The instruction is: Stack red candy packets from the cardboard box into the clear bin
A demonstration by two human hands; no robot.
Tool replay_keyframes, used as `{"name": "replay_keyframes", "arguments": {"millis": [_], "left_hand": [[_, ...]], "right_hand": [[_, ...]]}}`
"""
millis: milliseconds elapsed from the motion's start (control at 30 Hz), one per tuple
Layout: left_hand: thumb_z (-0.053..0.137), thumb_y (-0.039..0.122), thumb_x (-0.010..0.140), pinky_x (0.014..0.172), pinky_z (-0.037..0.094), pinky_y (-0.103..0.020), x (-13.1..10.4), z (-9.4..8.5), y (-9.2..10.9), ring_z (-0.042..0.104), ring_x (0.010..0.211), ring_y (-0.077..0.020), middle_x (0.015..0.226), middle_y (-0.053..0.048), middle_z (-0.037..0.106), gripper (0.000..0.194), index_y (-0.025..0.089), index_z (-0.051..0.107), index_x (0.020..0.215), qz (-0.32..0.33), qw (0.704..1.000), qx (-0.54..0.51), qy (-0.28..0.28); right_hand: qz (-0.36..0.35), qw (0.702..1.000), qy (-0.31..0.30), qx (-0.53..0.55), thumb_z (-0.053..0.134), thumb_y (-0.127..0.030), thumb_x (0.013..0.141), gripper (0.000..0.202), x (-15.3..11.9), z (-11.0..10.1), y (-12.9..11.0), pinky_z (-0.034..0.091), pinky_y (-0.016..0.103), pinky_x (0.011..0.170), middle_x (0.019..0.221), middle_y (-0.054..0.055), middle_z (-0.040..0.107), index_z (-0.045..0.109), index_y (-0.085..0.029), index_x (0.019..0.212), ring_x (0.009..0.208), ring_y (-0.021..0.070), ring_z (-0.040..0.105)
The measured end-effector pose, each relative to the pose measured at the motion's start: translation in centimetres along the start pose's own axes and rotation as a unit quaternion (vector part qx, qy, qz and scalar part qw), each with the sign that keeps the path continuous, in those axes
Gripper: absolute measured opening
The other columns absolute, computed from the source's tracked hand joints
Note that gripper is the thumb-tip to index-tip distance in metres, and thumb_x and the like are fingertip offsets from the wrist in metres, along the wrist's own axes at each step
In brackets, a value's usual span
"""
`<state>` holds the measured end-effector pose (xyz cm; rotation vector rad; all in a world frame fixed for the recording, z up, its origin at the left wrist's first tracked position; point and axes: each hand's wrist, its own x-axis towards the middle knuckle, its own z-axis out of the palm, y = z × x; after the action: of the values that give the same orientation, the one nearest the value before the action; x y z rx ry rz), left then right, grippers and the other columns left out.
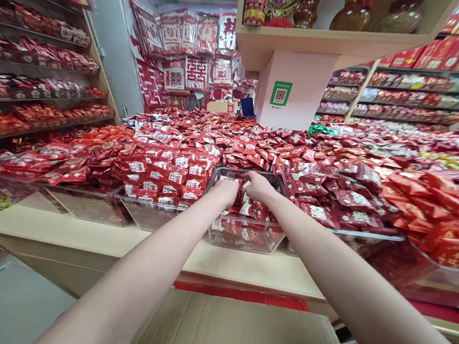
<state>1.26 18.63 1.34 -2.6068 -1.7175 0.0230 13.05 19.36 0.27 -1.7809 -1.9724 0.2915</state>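
Note:
Both of my hands reach into a clear plastic bin (246, 241) of small red and white sealed packets. On the left side of the bin, my left hand (226, 190) is closed, its fingertips down among the packets and mostly hidden. Close beside it, my right hand (259, 186) has its fingers curled round a red and white packet (248, 199) near the middle of the bin. More packets show through the bin's front wall. A neat stack of red packets (171, 176) fills the bin to the left, and dark red packets (347, 193) are heaped to the right.
The bins stand along a pale wooden counter (121, 245). A brown box-like surface (244, 334) lies below, in front of a red edge (240, 295). A pillar (295, 88) with a QR sign rises behind, under an overhanging shelf (335, 40). Stocked shelves (38, 64) line the left wall.

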Motion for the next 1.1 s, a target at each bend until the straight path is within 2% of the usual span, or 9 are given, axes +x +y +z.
{"name": "replay_keyframes", "arguments": {"millis": [133,267,433,533,633,767,900,1033,1100], "left_hand": [[0.058,0.008,0.059,0.075,0.042,-0.028,0.1,0.1,-0.1,0.054,0.093,-0.024,0.1,-0.011,0.058,0.04,0.019,0.055,0.098,-0.007,1.0,0.001,-0.011],[0.059,0.01,0.059,0.076,0.042,-0.027,-0.2,0.1,0.0,0.054,0.094,-0.023,0.102,-0.009,0.058,0.04,0.02,0.056,0.097,-0.012,1.0,-0.002,-0.006],[0.061,0.011,0.058,0.078,0.042,-0.027,-0.4,0.0,0.1,0.054,0.095,-0.0225,0.103,-0.009,0.058,0.041,0.022,0.057,0.097,-0.018,1.0,-0.008,-0.002],[0.061,0.012,0.058,0.077,0.043,-0.029,-0.5,-0.1,0.2,0.054,0.094,-0.0243,0.102,-0.011,0.058,0.038,0.02,0.058,0.095,-0.019,1.0,-0.013,0.001],[0.059,0.014,0.059,0.077,0.043,-0.031,-0.5,0.0,0.2,0.054,0.094,-0.0258,0.1,-0.012,0.059,0.034,0.018,0.059,0.094,-0.017,1.0,-0.02,0.005],[0.059,0.018,0.06,0.079,0.043,-0.031,-0.3,0.2,0.1,0.054,0.094,-0.0247,0.098,-0.01,0.06,0.03,0.019,0.06,0.091,-0.015,0.999,-0.032,0.013],[0.061,0.019,0.058,0.078,0.043,-0.03,-0.1,0.5,0.0,0.055,0.093,-0.0245,0.096,-0.009,0.06,0.031,0.02,0.061,0.09,-0.016,0.999,-0.037,0.018],[0.061,0.019,0.058,0.079,0.042,-0.031,0.1,0.6,0.1,0.054,0.092,-0.0247,0.095,-0.009,0.06,0.033,0.019,0.06,0.09,-0.015,0.999,-0.038,0.022],[0.061,0.019,0.058,0.079,0.042,-0.031,0.1,0.6,0.1,0.054,0.092,-0.0249,0.094,-0.009,0.06,0.032,0.019,0.06,0.09,-0.015,0.999,-0.036,0.023]], "right_hand": [[0.028,0.997,0.065,-0.028,0.049,-0.011,0.067,0.036,-0.2,-0.5,0.4,0.038,0.024,0.083,0.109,0.012,0.05,0.05,-0.013,0.103,0.098,0.0183,0.051],[0.093,0.99,0.097,-0.053,0.057,-0.021,0.065,0.044,-0.9,-0.8,0.4,0.041,0.029,0.078,0.111,0.016,0.039,0.042,-0.012,0.106,0.094,0.0216,0.052],[0.09,0.981,0.12,-0.12,0.056,-0.023,0.068,0.047,-1.4,-0.8,0.0,0.043,0.03,0.073,0.109,0.016,0.041,0.037,-0.011,0.11,0.092,0.0227,0.053],[0.074,0.98,0.053,-0.174,0.055,-0.026,0.068,0.037,-1.3,-0.5,0.1,0.043,0.031,0.073,0.101,0.014,0.051,0.048,-0.012,0.101,0.092,0.0253,0.053],[0.056,0.975,-0.019,-0.214,0.052,-0.021,0.071,0.025,-1.0,-0.3,0.6,0.043,0.031,0.072,0.096,0.014,0.057,0.056,-0.014,0.095,0.092,0.0251,0.054],[0.002,0.968,-0.039,-0.246,0.043,-0.01,0.074,0.027,-0.4,-0.4,0.9,0.043,0.029,0.072,0.1,0.016,0.056,0.056,-0.013,0.098,0.091,0.0229,0.056],[-0.051,0.955,-0.072,-0.284,0.046,-0.01,0.073,0.03,0.3,-0.5,0.7,0.043,0.03,0.074,0.101,0.016,0.055,0.054,-0.011,0.102,0.093,0.0234,0.055],[-0.054,0.949,-0.088,-0.299,0.054,-0.016,0.069,0.038,0.2,-0.3,0.8,0.044,0.033,0.072,0.102,0.015,0.054,0.048,-0.013,0.107,0.093,0.0254,0.055],[-0.051,0.95,-0.07,-0.301,0.049,-0.016,0.073,0.034,-0.1,-0.3,0.8,0.044,0.033,0.07,0.1,0.015,0.055,0.047,-0.013,0.106,0.091,0.0256,0.055]]}}
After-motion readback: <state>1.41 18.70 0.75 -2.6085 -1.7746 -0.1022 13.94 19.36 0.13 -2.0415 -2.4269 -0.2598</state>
